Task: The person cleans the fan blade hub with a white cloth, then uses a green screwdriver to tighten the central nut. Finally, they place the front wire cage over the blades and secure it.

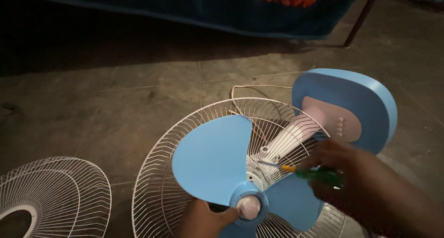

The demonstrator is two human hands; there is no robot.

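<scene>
A table fan lies on the floor with its white rear wire guard [194,122] facing up and its blue blades [212,157] still on the hub. My left hand [206,219] grips the blue hub beside the pale spinner cap [249,206]. My right hand [351,173] holds a green-handled screwdriver [314,173]; its thin shaft points left through the guard wires toward the motor front [263,150]. The blue and white fan base [347,108] stands tilted behind.
The detached front wire guard [55,196] lies on the concrete floor at lower left. A thin cord [249,87] loops behind the fan. A bed with a dark cover [208,9] and a metal leg [358,18] runs along the top.
</scene>
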